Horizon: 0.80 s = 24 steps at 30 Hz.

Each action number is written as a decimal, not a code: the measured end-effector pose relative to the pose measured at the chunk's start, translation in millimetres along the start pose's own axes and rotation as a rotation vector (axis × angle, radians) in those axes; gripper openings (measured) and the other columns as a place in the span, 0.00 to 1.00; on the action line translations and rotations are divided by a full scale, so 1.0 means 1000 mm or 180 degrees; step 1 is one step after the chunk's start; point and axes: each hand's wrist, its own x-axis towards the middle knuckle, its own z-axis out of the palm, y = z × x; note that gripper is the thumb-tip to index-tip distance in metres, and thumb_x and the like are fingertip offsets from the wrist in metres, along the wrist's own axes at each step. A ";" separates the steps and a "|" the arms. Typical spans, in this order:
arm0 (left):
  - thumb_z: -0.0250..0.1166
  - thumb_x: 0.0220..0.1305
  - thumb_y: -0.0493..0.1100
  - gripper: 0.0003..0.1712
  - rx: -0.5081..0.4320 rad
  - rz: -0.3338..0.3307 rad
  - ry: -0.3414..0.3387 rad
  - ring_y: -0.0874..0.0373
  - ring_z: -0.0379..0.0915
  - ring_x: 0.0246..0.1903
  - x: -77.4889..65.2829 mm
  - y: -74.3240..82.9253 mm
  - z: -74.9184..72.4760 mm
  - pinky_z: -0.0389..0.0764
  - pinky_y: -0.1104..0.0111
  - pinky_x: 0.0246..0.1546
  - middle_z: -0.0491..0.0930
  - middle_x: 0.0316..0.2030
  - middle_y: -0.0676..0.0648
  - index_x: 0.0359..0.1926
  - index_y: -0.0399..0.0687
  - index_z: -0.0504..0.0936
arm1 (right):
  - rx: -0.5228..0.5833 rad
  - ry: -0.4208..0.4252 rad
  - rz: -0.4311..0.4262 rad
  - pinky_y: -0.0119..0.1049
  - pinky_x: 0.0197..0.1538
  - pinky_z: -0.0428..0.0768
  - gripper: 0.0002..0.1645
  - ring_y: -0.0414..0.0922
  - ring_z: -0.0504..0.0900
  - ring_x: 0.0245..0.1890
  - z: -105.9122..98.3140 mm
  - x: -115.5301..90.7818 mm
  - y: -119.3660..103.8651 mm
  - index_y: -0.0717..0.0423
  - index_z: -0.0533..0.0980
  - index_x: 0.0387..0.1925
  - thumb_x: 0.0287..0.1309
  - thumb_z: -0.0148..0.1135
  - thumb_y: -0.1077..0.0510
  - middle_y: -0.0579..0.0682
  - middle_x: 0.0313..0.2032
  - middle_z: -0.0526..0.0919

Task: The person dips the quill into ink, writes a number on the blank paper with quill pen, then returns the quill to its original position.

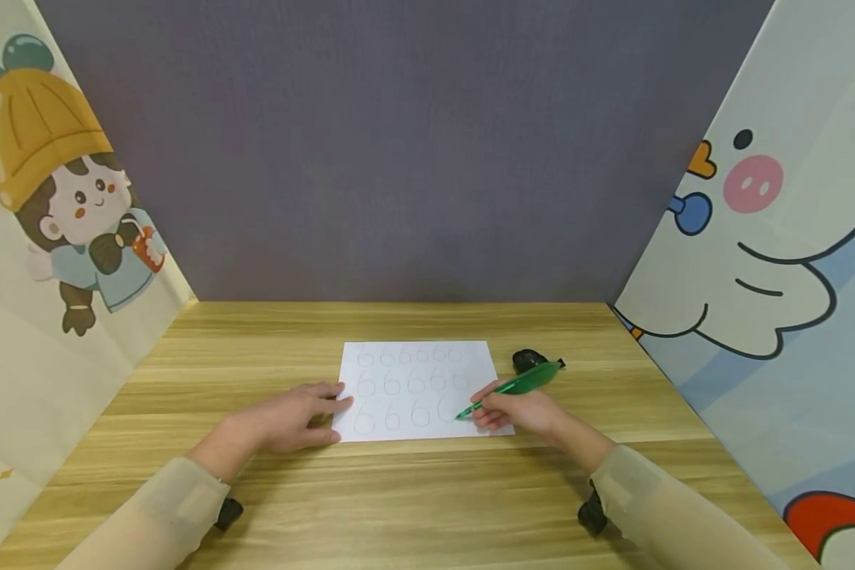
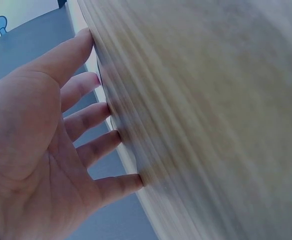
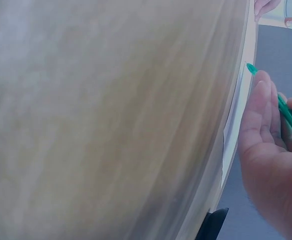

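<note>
A white sheet of paper (image 1: 427, 368) lies on the wooden table, bearing three rows of faint handwritten 6s. In the bottom row, the rightmost figure is a partial curve. My right hand (image 1: 516, 408) pinches a green pen (image 1: 530, 378) with a broad leaf-like or feather-like top. Its tip meets the sheet beside that curve, and the side of the hand rests on the paper's right part. In the right wrist view the green pen (image 3: 291, 120) passes between thumb and fingers. My left hand (image 1: 295, 416) has its fingers spread, fingertips on the paper's left edge.
A small black object (image 1: 529, 360) sits just behind the pen's top, right of the paper. Wooden table (image 1: 413, 507) surrounds the sheet. A grey panel (image 1: 413, 158) rises at the back, with cartoon-printed panels (image 1: 14, 332) at both sides. Dark wrist pieces (image 1: 229, 513) show under both sleeves.
</note>
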 end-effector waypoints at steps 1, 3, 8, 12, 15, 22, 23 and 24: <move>0.66 0.80 0.58 0.39 -0.0014 -0.0013 -0.0006 0.28 0.59 0.82 0.000 0.000 0.000 0.65 0.34 0.79 0.63 0.83 0.33 0.81 0.43 0.72 | 0.0000 0.0011 0.0001 0.38 0.48 0.93 0.21 0.45 0.93 0.42 0.000 0.000 0.000 0.77 0.79 0.60 0.80 0.57 0.61 0.65 0.47 0.92; 0.66 0.80 0.58 0.39 -0.0030 -0.0033 -0.0015 0.29 0.58 0.82 0.000 -0.001 0.000 0.65 0.34 0.80 0.63 0.83 0.34 0.81 0.44 0.72 | 0.0007 0.0048 0.0003 0.38 0.48 0.93 0.21 0.45 0.93 0.42 0.000 0.000 0.000 0.77 0.79 0.60 0.79 0.57 0.61 0.64 0.47 0.93; 0.66 0.80 0.57 0.38 -0.0031 -0.0049 -0.0019 0.29 0.58 0.82 0.000 -0.001 0.000 0.65 0.34 0.80 0.63 0.84 0.34 0.81 0.44 0.72 | 0.0025 0.0123 0.0017 0.37 0.48 0.93 0.22 0.44 0.93 0.41 -0.001 0.001 0.000 0.77 0.79 0.61 0.79 0.58 0.61 0.62 0.46 0.93; 0.66 0.80 0.57 0.38 -0.0054 -0.0061 -0.0031 0.30 0.58 0.82 0.000 0.000 0.000 0.65 0.34 0.80 0.62 0.84 0.35 0.81 0.44 0.71 | 0.0059 0.0142 0.0043 0.36 0.48 0.92 0.23 0.44 0.93 0.42 -0.001 0.002 0.000 0.77 0.78 0.62 0.79 0.58 0.60 0.61 0.46 0.93; 0.66 0.81 0.57 0.38 -0.0067 -0.0071 -0.0039 0.30 0.57 0.83 -0.001 0.000 -0.001 0.64 0.34 0.80 0.62 0.84 0.35 0.82 0.45 0.71 | 0.0097 0.0159 0.0062 0.36 0.49 0.92 0.23 0.44 0.93 0.42 0.000 0.003 -0.001 0.78 0.77 0.62 0.80 0.59 0.60 0.62 0.46 0.93; 0.66 0.81 0.57 0.39 -0.0046 -0.0044 -0.0041 0.29 0.58 0.82 -0.002 0.001 -0.002 0.65 0.34 0.80 0.62 0.84 0.34 0.81 0.44 0.71 | 0.0113 0.0207 0.0102 0.36 0.49 0.92 0.22 0.44 0.93 0.43 0.001 0.005 -0.002 0.76 0.78 0.63 0.81 0.57 0.60 0.63 0.48 0.93; 0.66 0.81 0.57 0.39 -0.0047 -0.0044 -0.0041 0.29 0.58 0.82 -0.002 0.001 -0.002 0.65 0.33 0.79 0.62 0.84 0.34 0.81 0.44 0.71 | 0.0107 0.0216 0.0109 0.35 0.49 0.92 0.22 0.43 0.93 0.43 0.002 0.005 -0.002 0.75 0.78 0.63 0.81 0.58 0.60 0.62 0.48 0.93; 0.66 0.81 0.57 0.38 -0.0067 -0.0062 -0.0047 0.30 0.57 0.82 -0.002 0.001 -0.002 0.65 0.34 0.80 0.62 0.84 0.34 0.82 0.44 0.71 | 0.0106 0.0224 0.0116 0.35 0.49 0.92 0.22 0.43 0.93 0.43 0.002 0.006 -0.002 0.75 0.78 0.63 0.81 0.57 0.60 0.62 0.48 0.93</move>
